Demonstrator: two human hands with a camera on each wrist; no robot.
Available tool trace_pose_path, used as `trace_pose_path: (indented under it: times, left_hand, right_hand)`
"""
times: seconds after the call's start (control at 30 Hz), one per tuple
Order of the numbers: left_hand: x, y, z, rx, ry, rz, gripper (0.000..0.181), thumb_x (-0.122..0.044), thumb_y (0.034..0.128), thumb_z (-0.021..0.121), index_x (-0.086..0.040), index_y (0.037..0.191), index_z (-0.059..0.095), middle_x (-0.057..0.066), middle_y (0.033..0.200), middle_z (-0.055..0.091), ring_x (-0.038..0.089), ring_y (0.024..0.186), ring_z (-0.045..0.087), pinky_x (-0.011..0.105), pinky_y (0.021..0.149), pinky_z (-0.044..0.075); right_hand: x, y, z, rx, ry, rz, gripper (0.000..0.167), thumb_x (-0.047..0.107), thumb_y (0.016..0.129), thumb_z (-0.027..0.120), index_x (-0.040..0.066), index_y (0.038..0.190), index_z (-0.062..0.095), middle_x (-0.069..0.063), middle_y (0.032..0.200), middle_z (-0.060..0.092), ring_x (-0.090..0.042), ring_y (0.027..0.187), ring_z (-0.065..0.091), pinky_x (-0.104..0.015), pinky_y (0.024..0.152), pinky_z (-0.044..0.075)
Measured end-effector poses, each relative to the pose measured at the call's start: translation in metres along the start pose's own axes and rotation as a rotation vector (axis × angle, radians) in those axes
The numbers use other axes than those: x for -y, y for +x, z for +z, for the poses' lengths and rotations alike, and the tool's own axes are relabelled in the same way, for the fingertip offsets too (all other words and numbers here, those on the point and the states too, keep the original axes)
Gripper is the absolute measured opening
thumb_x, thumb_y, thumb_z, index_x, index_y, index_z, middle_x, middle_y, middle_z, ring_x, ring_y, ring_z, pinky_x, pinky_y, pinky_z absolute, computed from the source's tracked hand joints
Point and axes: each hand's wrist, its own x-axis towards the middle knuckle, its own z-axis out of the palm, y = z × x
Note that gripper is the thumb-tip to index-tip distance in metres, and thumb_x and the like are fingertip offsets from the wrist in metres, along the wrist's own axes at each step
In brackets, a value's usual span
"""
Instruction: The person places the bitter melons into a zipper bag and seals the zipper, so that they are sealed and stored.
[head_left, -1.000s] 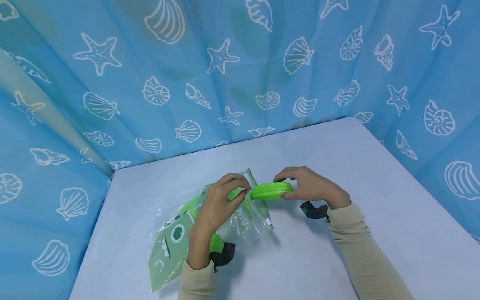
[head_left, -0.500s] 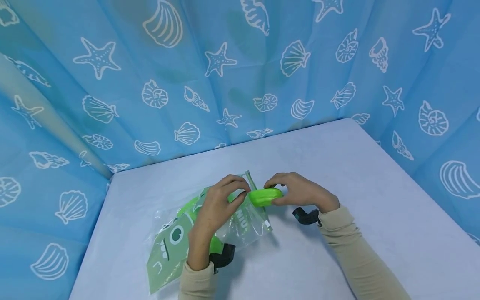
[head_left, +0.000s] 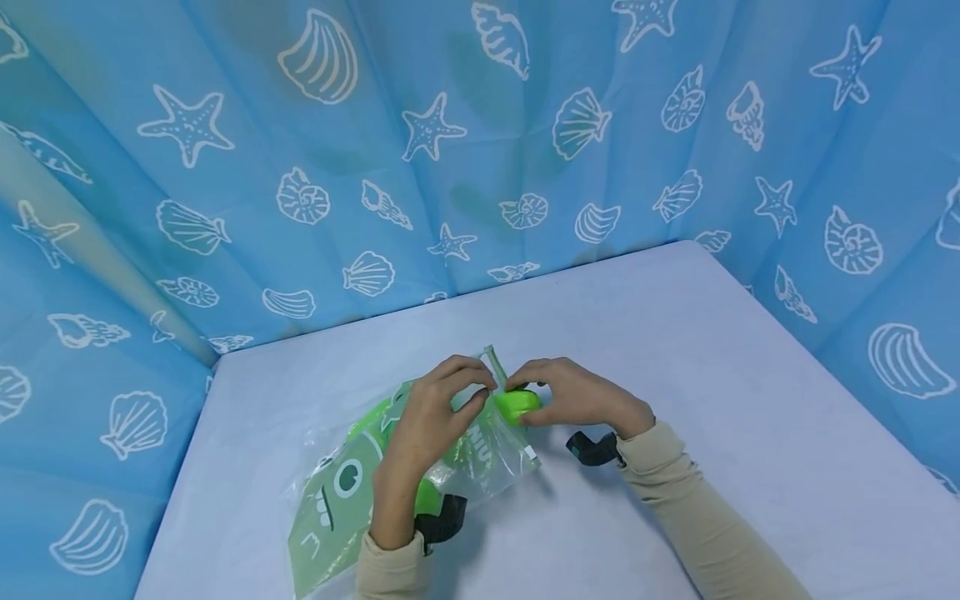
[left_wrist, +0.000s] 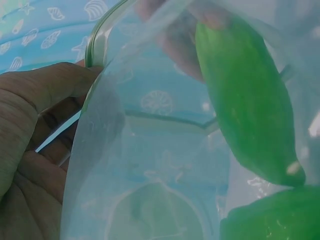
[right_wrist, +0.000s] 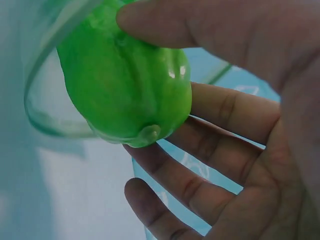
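A clear zip bag [head_left: 480, 454] with a green cartoon monster print lies on the table, its mouth facing right. My left hand [head_left: 435, 421] pinches the bag's rim between thumb and fingers, as the left wrist view shows. My right hand [head_left: 588, 396] grips a bright green, ridged, tapering fruit [head_left: 516, 407] by its blunt end, thumb on one side and fingers on the other. Through the film in the left wrist view, the narrow end of this fruit [left_wrist: 245, 100] points down inside the bag. Below its tip lies another green ridged piece [left_wrist: 275, 217], partly out of frame.
More bright green shapes [head_left: 429, 498] show in the bag near my left wrist, mostly hidden. A white slider [head_left: 531, 452] sits at the lower end of the bag's zip edge. Blue shell-printed curtains [head_left: 450, 167] stand behind the white table [head_left: 637, 308].
My right hand has moved left with the green fruit, bringing it from outside the bag into its mouth. The left hand stays at the rim. The view has shifted slightly.
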Motion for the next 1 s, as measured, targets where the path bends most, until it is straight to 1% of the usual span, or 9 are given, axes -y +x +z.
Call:
trace_pose_path:
  times: [0.1,0.23,0.37,0.47,0.6,0.73,0.83,0.9,1.0]
  left_hand:
    - [0.0,0.0,-0.001,-0.004,-0.001,0.002,0.017,0.004,0.09,0.071,-0.011,0.097,0.073,-0.001,0.109,0.065,0.014,0.101,0.064,0.029,0.085,0.056]
    - [-0.001,0.0,-0.001,-0.004,-0.002,-0.009,0.015,0.003,0.0899,0.072,-0.01,0.097,0.073,-0.002,0.109,0.065,0.013,0.101,0.064,0.029,0.086,0.055]
    - [-0.001,0.0,-0.001,0.0,-0.005,-0.009,0.016,0.003,0.0899,0.072,-0.011,0.097,0.073,-0.002,0.109,0.065,0.013,0.101,0.064,0.03,0.085,0.056]
    - [-0.001,0.0,-0.001,0.002,-0.003,0.003,0.016,0.003,0.0899,0.072,-0.012,0.097,0.073,-0.002,0.109,0.065,0.013,0.1,0.064,0.031,0.084,0.056]
    - [0.0,0.0,-0.001,0.009,0.001,0.009,0.014,0.003,0.0903,0.072,-0.009,0.098,0.073,0.0,0.11,0.065,0.014,0.101,0.064,0.031,0.084,0.056]
    - [-0.001,0.0,-0.002,0.015,0.001,-0.007,0.013,0.003,0.0906,0.071,-0.008,0.099,0.074,0.0,0.11,0.065,0.014,0.101,0.064,0.03,0.085,0.056]
    - [-0.002,0.0,-0.002,0.015,0.004,-0.017,0.013,0.002,0.0906,0.071,-0.008,0.099,0.074,-0.001,0.11,0.065,0.014,0.102,0.063,0.029,0.086,0.056]
    - [-0.002,-0.001,-0.003,0.015,0.002,-0.02,0.013,0.002,0.0907,0.071,-0.008,0.099,0.074,-0.001,0.11,0.065,0.013,0.102,0.063,0.029,0.086,0.055]
    - [-0.003,0.0,-0.003,0.011,-0.002,-0.022,0.015,0.002,0.0906,0.071,-0.009,0.099,0.074,-0.002,0.111,0.065,0.013,0.102,0.063,0.028,0.086,0.055]
  right_hand:
    - [0.004,0.003,0.003,0.007,-0.016,-0.021,0.041,0.017,0.089,0.078,0.008,0.127,0.067,-0.004,0.128,0.064,-0.025,0.12,0.058,-0.049,0.1,0.048]
    - [0.003,0.006,0.009,0.015,-0.033,-0.029,0.041,0.017,0.089,0.077,0.007,0.128,0.066,-0.006,0.128,0.063,-0.027,0.12,0.058,-0.049,0.1,0.048]
    - [0.0,0.008,0.016,-0.004,-0.031,-0.016,0.04,0.016,0.09,0.076,0.008,0.129,0.066,-0.006,0.13,0.063,-0.028,0.122,0.057,-0.049,0.101,0.048]
    - [-0.001,0.01,0.02,-0.018,-0.022,0.006,0.041,0.015,0.091,0.073,0.01,0.131,0.066,-0.006,0.133,0.062,-0.03,0.126,0.053,-0.05,0.102,0.047]
    - [0.003,0.011,0.026,-0.018,-0.027,0.031,0.043,0.014,0.092,0.072,0.008,0.134,0.063,-0.01,0.137,0.058,-0.033,0.129,0.05,-0.051,0.102,0.047]
    - [0.003,0.014,0.032,-0.011,-0.045,0.025,0.045,0.015,0.093,0.073,0.006,0.136,0.062,-0.014,0.138,0.057,-0.034,0.129,0.05,-0.05,0.101,0.048]
    - [0.0,0.015,0.033,0.005,-0.048,0.027,0.047,0.015,0.093,0.073,0.006,0.137,0.06,-0.013,0.139,0.056,-0.034,0.129,0.049,-0.049,0.101,0.048]
    - [-0.002,0.014,0.031,0.001,-0.04,0.038,0.046,0.016,0.094,0.073,0.007,0.137,0.06,-0.012,0.14,0.056,-0.033,0.131,0.048,-0.05,0.102,0.047]
    - [-0.004,0.013,0.026,-0.042,-0.017,0.038,0.043,0.023,0.095,0.072,0.011,0.135,0.062,-0.005,0.138,0.058,-0.029,0.13,0.05,-0.05,0.103,0.046]
